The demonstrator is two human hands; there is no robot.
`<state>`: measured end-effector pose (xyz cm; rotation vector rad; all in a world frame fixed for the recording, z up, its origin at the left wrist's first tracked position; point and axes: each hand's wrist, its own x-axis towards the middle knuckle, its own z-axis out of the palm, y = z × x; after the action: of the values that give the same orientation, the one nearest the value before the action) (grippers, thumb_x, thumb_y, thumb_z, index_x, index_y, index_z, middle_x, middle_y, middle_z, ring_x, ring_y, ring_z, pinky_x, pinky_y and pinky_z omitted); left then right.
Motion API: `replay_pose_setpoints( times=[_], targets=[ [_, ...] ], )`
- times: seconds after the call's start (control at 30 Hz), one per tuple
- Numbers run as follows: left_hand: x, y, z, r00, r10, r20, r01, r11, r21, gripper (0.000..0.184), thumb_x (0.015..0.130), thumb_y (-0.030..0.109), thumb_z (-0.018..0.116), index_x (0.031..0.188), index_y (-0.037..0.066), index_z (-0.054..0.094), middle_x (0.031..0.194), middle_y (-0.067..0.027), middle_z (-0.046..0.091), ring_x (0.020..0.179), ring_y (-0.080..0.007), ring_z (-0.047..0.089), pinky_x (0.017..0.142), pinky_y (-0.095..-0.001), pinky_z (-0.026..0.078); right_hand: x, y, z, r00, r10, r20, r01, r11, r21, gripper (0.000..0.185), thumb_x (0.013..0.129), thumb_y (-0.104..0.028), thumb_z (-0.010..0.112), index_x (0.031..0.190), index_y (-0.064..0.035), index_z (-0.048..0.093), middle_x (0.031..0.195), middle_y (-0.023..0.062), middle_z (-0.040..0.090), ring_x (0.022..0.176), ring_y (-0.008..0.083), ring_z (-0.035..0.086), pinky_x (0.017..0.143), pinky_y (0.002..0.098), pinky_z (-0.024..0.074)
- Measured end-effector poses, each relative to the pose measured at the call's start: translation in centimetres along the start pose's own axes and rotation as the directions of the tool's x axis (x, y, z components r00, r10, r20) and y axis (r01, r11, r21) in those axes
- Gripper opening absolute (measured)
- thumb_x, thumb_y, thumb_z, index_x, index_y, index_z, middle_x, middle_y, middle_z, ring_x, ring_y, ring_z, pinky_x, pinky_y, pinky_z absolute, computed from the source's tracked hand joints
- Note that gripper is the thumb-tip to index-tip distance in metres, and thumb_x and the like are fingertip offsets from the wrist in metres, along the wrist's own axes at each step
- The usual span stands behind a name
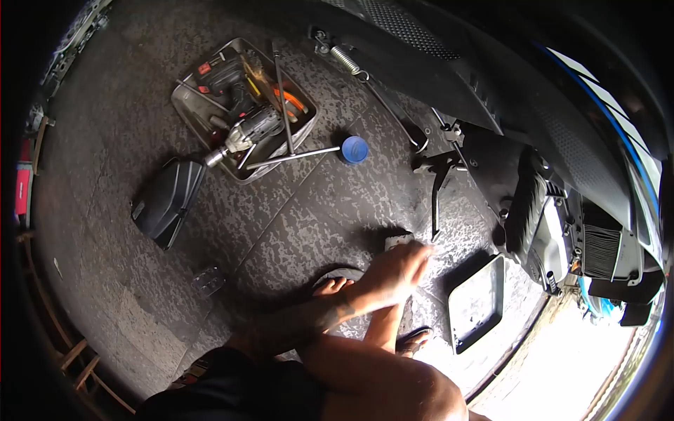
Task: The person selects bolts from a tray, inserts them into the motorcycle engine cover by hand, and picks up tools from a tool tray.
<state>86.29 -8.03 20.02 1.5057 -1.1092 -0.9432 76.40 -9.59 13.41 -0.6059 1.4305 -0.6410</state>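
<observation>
My left hand reaches in from the lower left, its fingers curled closed above the floor. A pale, flat-looking small piece shows just beyond the knuckles; I cannot tell whether the hand grips it or it lies below. What seems to be my right forearm rises beside my knee and meets the left hand, which hides most of my right hand. The motorcycle's dark stand comes down close to both hands. Bright glare washes out the fingertips.
A metal tray carries a cordless drill, an impact wrench and orange-handled pliers. A T-handle wrench leans across it. Nearby are a blue cap, a black cover and a shallow pan. The motorcycle fills the right.
</observation>
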Motion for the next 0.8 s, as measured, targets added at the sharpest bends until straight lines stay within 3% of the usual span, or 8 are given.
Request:
replay_pose_setpoints(
  times=[0.03, 0.07, 0.1, 0.2, 0.3, 0.4, 0.63, 0.8],
  targets=[
    [2.6, -0.2, -0.4, 0.974, 0.057, -0.217, -0.09, 0.985, -0.145, 0.028, 0.09, 0.017, 0.056, 0.115, 0.004, 0.052, 0.101, -0.0165, 0.061, 0.085, -0.0286, 0.062, 0.072, -0.0375, 0.051, 0.2, -0.1, -0.2, 1.0, 0.012, 0.019, -0.012, 1.0, 0.013, 0.035, 0.096, -0.035, 0.045, 0.107, -0.0026, 0.054, 0.067, 0.0022, 0.046, 0.049, 0.0133, 0.042, 0.043, 0.0249, 0.0384],
    [4.8, -0.4, -1.2, 0.98, -0.165, -0.11, 0.103, 0.898, -0.429, 0.041, 0.094, 0.026, 0.052, 0.128, 0.005, 0.045, 0.117, -0.0139, 0.058, 0.102, -0.0217, 0.059, 0.084, -0.0356, 0.05, 0.5, 0.1, -0.6, 0.999, 0.019, 0.041, -0.021, 0.999, 0.033, 0.034, 0.096, -0.034, 0.045, 0.106, -0.0024, 0.054, 0.064, 0.0018, 0.045, 0.046, 0.0128, 0.041, 0.04, 0.0241, 0.0381],
    [7.6, -1.6, -1.1, 0.97, -0.144, -0.196, 0.043, 0.893, -0.447, 0.05, 0.094, 0.03, 0.051, 0.136, 0.008, 0.035, 0.129, -0.0162, 0.049, 0.114, -0.0226, 0.052, 0.089, -0.0375, 0.047, 1.5, 0.9, -1.7, 0.986, 0.045, 0.163, -0.072, 0.984, 0.162, 0.031, 0.096, -0.034, 0.046, 0.093, -0.0044, 0.055, 0.054, -0.0027, 0.038, 0.037, 0.0072, 0.032, 0.032, 0.0212, 0.0259],
    [14.0, -1.6, -1.6, 0.949, -0.214, -0.23, -0.108, 0.465, -0.879, 0.055, 0.093, 0.032, 0.054, 0.138, 0.01, 0.031, 0.135, -0.0126, 0.041, 0.122, -0.0213, 0.043, 0.095, -0.0372, 0.042, -0.1, -0.2, -2.0, 0.998, 0.035, 0.059, -0.035, 0.999, -0.003, 0.032, 0.094, -0.036, 0.052, 0.079, -0.007, 0.053, 0.049, -0.0064, 0.031, 0.035, 0.0035, 0.025, 0.031, 0.0195, 0.0159],
    [16.7, -2.0, -1.1, 0.961, -0.129, -0.246, -0.196, 0.311, -0.93, 0.037, 0.093, 0.027, 0.056, 0.125, 0.013, 0.042, 0.12, -0.0014, 0.052, 0.111, -0.011, 0.048, 0.09, -0.0338, 0.043, -0.3, 0.3, -4.6, 1.0, 0.022, 0.018, -0.022, 1.0, -0.016, 0.027, 0.095, -0.03, 0.05, 0.08, -0.0082, 0.052, 0.052, -0.005, 0.033, 0.035, 0.0044, 0.027, 0.028, 0.02, 0.0189],
    [17.0, -2.2, -0.8, 0.948, -0.118, -0.297, -0.256, 0.278, -0.926, 0.029, 0.093, 0.024, 0.056, 0.119, 0.015, 0.047, 0.113, 0.0014, 0.054, 0.105, -0.0089, 0.049, 0.089, -0.033, 0.043, -0.7, 0.3, -5.4, 0.999, 0.036, -0.009, -0.036, 0.999, -0.012, 0.028, 0.095, -0.031, 0.05, 0.079, -0.0071, 0.052, 0.052, -0.0056, 0.032, 0.036, 0.0037, 0.027, 0.03, 0.0195, 0.0192],
    [18.4, -4.1, 0.2, 0.951, 0.056, -0.304, -0.302, -0.042, -0.952, 0.018, 0.091, 0.014, 0.057, 0.109, 0.016, 0.056, 0.111, 0.0034, 0.056, 0.108, -0.0099, 0.05, 0.092, -0.0342, 0.041, -1.0, 0.3, -5.3, 0.995, 0.086, -0.041, -0.087, 0.996, -0.034, 0.026, 0.095, -0.029, 0.05, 0.081, -0.007, 0.051, 0.053, -0.0045, 0.034, 0.037, 0.0048, 0.03, 0.031, 0.0193, 0.0204],
    [18.0, -4.7, -0.2, 0.943, 0.176, -0.282, -0.265, -0.116, -0.957, 0.017, 0.091, 0.013, 0.055, 0.108, 0.018, 0.058, 0.111, 0.0047, 0.057, 0.108, -0.0105, 0.05, 0.099, -0.0349, 0.035, -1.0, 0.1, -3.9, 0.993, 0.103, -0.063, -0.108, 0.992, -0.072, 0.028, 0.094, -0.03, 0.052, 0.08, -0.0064, 0.053, 0.053, -0.0046, 0.034, 0.037, 0.0046, 0.029, 0.031, 0.0195, 0.0199]
  ],
)
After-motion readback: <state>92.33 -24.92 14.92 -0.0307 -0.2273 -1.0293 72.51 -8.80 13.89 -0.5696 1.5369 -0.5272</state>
